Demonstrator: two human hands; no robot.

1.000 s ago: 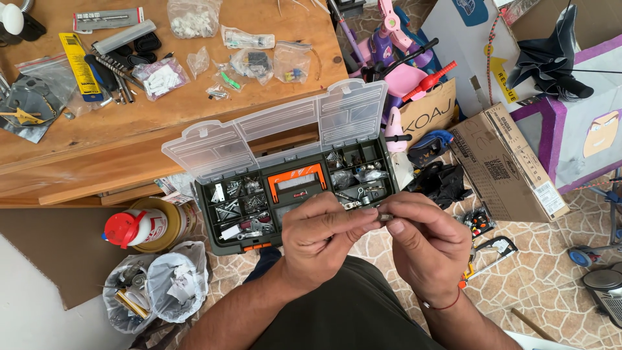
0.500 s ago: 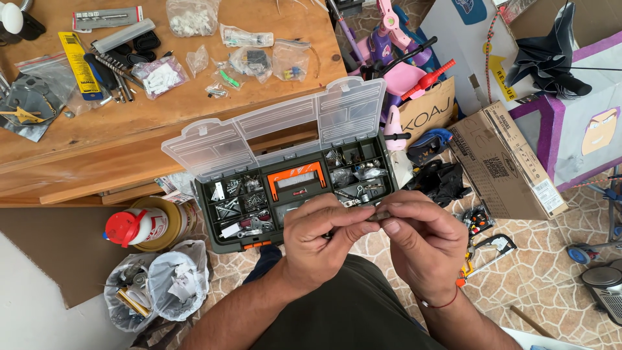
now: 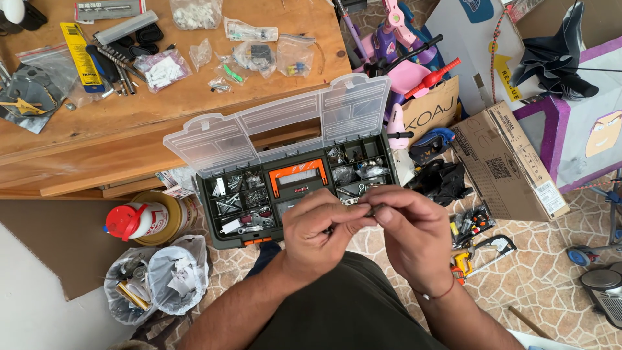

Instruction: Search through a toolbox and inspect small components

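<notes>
My left hand (image 3: 317,234) and my right hand (image 3: 409,232) meet over my lap, fingertips pinched together on a small dark metal part (image 3: 371,210). Most of the part is hidden by the fingers. Just beyond them sits a dark green organizer case (image 3: 227,228) with an orange handle (image 3: 297,176) and a clear lid (image 3: 278,126) standing open. Its compartments hold screws, brackets and other small hardware.
A wooden workbench (image 3: 149,110) behind the case carries drill bits, small plastic bags and a yellow package. At left stand a red-capped bottle (image 3: 133,220) and plastic bags with scraps (image 3: 159,275). At right lie a cardboard box (image 3: 508,162), pink toys (image 3: 405,71) and tools on the tiled floor.
Both hands have shifted slightly up and left, toward the case, still pinching the small part. The fingers have turned a little around it.
</notes>
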